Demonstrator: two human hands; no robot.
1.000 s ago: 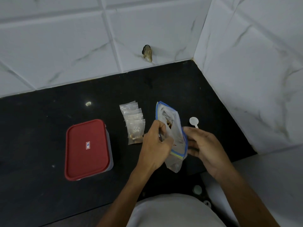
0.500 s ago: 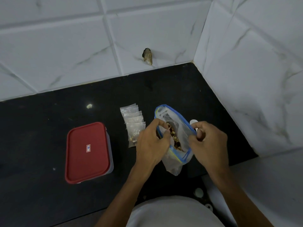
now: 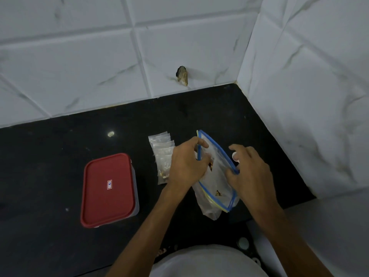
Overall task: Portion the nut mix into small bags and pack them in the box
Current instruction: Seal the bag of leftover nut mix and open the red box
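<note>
A clear zip bag of nut mix (image 3: 217,188) with a blue seal stands on the black counter between my hands, its mouth pulled open. My left hand (image 3: 185,162) grips the left rim of the mouth near its top. My right hand (image 3: 249,168) pinches the right rim lower down. A few brown nuts show inside the bag. A stack of small clear bags (image 3: 160,148) lies just left of my left hand; the lowest one holds some nuts. The box (image 3: 108,189) with a red lid sits shut further left.
A white spoon (image 3: 235,156) lies on the black counter (image 3: 50,156), mostly hidden behind my right hand. White tiled walls close the counter at the back and right. A pale crumb (image 3: 111,133) lies at the back left. The counter's front edge is near my body.
My hands have pulled the bag's mouth open and then stretched it long. My right hand has slid down the right rim, and the bag now leans toward me.
</note>
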